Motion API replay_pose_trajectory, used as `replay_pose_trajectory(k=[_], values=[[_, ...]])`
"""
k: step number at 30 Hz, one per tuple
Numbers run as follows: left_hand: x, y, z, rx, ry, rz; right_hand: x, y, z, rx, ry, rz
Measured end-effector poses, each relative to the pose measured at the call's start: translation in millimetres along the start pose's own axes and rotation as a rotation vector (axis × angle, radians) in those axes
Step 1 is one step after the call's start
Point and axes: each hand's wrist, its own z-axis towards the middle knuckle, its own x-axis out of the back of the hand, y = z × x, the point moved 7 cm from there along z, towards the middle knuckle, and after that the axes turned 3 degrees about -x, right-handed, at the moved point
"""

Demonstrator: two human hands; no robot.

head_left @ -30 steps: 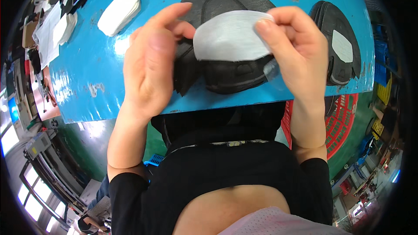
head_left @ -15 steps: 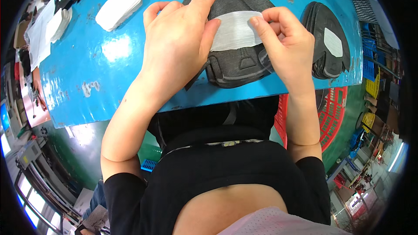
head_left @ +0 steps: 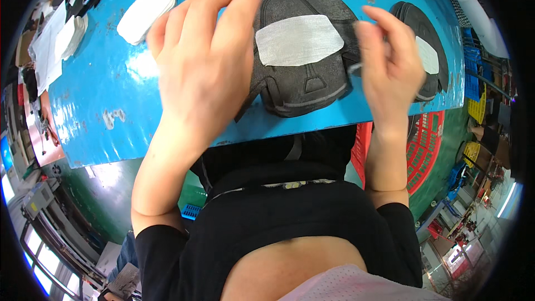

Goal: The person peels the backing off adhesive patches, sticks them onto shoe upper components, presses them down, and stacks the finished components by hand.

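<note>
A: I'm on the head view. Containers first: a red basket (head_left: 429,155) sits below the right end of the blue table (head_left: 139,140). See inside?

B: Something dark shows near its top; I can't tell what. Blue crates (head_left: 472,64) and yellow crates (head_left: 471,154) crowd the far right, contents too small for me.

A: And the white patch (head_left: 301,40)?

B: Lying on the black pad (head_left: 315,96), across its middle! Long axis left to right, right end angled slightly away from the person. The pad's broad round end points away, too.

A: Hands?

B: Left hand (head_left: 206,58) half open, fingers loosely bent, just left of the patch, nothing showing in it. Right hand (head_left: 391,67) beyond the other end, thumb and forefinger apart; a pale scrap (head_left: 355,68) shows beside it, and I can't tell whether the folded fingers have it.
</note>
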Motion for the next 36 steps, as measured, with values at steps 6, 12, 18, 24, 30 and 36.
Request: replay_pose_trajectory(k=[6,12,18,24,30,36], values=[[-21.5,36.0,-19.4,-0.201,-0.472,-0.224,-29.3,-25.6,-27.1,0.355,-0.423,-0.449],[-22.6,21.5,-34.0,-0.203,-0.545,-0.177,-19.4,-7.8,-26.0,0.327,-0.369,-0.443],[-15.9,44.7,-36.3,-0.296,-0.487,-0.222,-23.2,-31.0,-47.7,0.299,-0.415,-0.356],[-18.4,41.2,-44.0,-0.309,-0.448,-0.245,-1.9,-9.2,-40.8,0.364,-0.273,-0.484],[-20.2,47.7,-3.8,-0.282,-0.319,-0.23,-17.6,-38.2,-12.6,0.465,-0.16,-0.454],[-35.0,32.9,-14.1,-0.225,-0.274,-0.245,-22.0,-13.0,-12.3,0.326,-0.184,-0.43]])
